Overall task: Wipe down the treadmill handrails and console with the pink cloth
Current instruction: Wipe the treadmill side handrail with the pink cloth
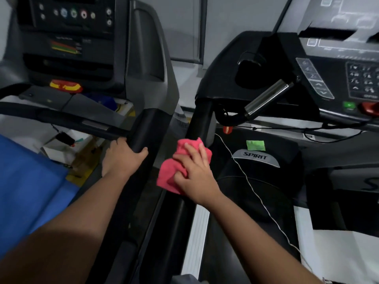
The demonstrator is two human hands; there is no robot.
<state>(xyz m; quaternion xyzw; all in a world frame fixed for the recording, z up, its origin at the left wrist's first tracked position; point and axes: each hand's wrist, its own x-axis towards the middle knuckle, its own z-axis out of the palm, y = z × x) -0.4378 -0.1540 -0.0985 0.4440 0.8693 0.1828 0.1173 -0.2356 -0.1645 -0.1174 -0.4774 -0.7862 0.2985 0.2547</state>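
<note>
Cloth (167, 178): soft, light; best held wadded.
Right hand (194, 171): fingers spread, wrapping cloth on rail (202, 119), mid-frame (thumb dug in).
Left hand (123, 155): clasps left rail (143, 128).

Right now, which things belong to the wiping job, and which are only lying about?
Job: crumpled pink cloth under the right hand; black handrail it presses; dark keypad console.
Lying about: blue fabric sheet; thin white cord; green paper sticker; neighbouring black handrail the left hand grips.

Blue fabric (30, 181), white cord (248, 179), green sticker (255, 145).
</note>
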